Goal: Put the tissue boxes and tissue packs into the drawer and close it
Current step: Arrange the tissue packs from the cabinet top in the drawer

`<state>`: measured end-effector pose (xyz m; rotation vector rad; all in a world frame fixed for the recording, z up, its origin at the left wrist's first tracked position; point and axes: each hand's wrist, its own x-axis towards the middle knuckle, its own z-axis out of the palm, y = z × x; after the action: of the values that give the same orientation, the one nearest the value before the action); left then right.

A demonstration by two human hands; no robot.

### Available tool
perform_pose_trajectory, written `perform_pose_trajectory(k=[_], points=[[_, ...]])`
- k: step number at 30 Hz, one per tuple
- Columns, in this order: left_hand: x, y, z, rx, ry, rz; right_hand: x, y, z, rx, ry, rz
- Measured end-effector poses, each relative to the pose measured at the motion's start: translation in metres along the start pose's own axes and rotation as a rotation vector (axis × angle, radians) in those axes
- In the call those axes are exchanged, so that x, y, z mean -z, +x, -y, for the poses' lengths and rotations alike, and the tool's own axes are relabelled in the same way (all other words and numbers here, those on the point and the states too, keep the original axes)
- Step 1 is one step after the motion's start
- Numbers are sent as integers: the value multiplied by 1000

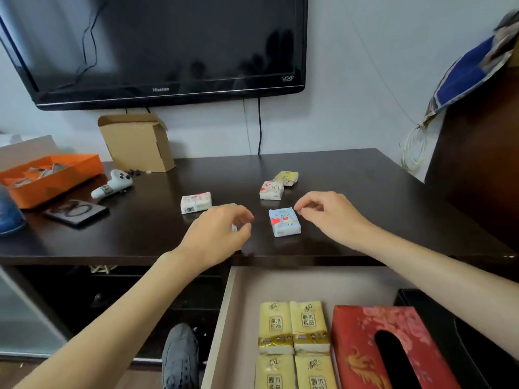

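Reaching over the desk (pixel 351 175), the right hand (pixel 325 211) hovers, fingers curled and empty, beside the blue tissue pack (pixel 284 222); left hand (pixel 222 228) half-closed (contents unclear). Light, soft, slick wrap: pinch its long sides.

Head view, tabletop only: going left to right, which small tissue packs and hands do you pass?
White pack with barcode → left hand → pink-and-white pack → blue pack with red heart → right hand. The yellow pack behind overlaps these in position, so it is left out.
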<state>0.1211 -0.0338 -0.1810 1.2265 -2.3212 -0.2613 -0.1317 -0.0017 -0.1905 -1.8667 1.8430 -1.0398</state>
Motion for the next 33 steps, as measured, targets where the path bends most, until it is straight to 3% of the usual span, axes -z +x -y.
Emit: perform_pose_trajectory(k=[5, 8, 11, 14, 21, 23, 27, 30, 33], points=[[3, 43, 50, 201, 78, -7, -21, 65, -1, -8, -82, 48], [9, 66, 83, 305, 271, -41, -33, 99, 0, 40, -197, 42], [15, 84, 110, 433, 436, 55, -43, 127, -1, 22, -287, 72], [14, 90, 128, 530, 257, 151, -53, 143, -4, -21, -327, 160], [11, 90, 138, 454, -137, 67, -71, 149, 7, 77, -334, 232], [12, 93, 130, 470, -92, 75, -73, 149, 13, 97, -381, 251], [3, 97, 107, 436, 279, 201, -72, 152, 18, 89, -379, 279], [-2, 98, 99, 414, 170, 204, -72, 150, 18, 53, -324, 332], [2, 94, 92, 407, -47, 181, -73, 144, 21, 72, -350, 286]])
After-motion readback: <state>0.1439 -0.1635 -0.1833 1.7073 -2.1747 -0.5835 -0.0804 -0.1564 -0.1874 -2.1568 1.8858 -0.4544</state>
